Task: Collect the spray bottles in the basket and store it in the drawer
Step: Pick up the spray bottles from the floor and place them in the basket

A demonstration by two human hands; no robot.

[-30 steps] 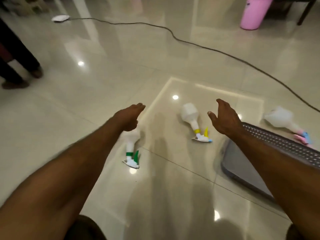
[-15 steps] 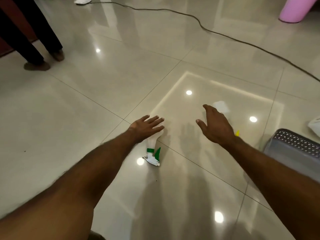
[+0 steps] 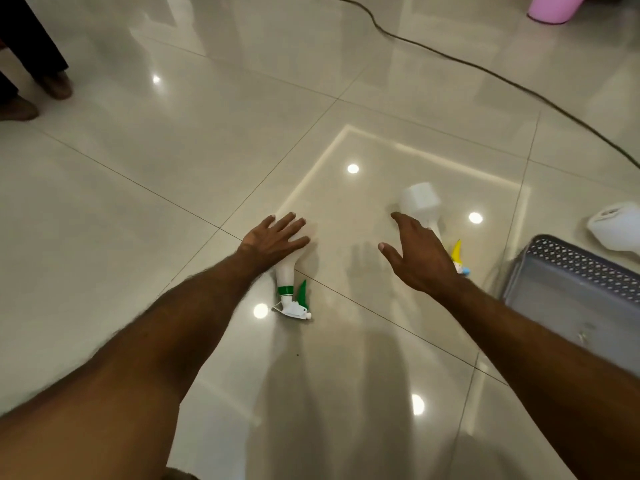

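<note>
A white spray bottle with a green trigger [image 3: 289,289] lies on the tiled floor. My left hand [image 3: 273,240] rests flat over its body, fingers spread and not wrapped around it. A second white bottle with a yellow trigger [image 3: 420,200] lies to the right. My right hand [image 3: 415,252] hovers over its neck with fingers apart, hiding part of it. A third white bottle [image 3: 614,225] lies at the right edge. The grey perforated basket [image 3: 581,263] stands on the floor at the right, beside my right forearm.
A black cable [image 3: 450,58] snakes across the floor at the back. A pink bin [image 3: 554,8] stands at the top right. Another person's feet and dark trouser legs [image 3: 31,81] are at the top left.
Both hands have dropped lower toward the bottles. My left hand now lies on the green-trigger bottle's body, and my right hand has come down over the yellow-trigger bottle.
</note>
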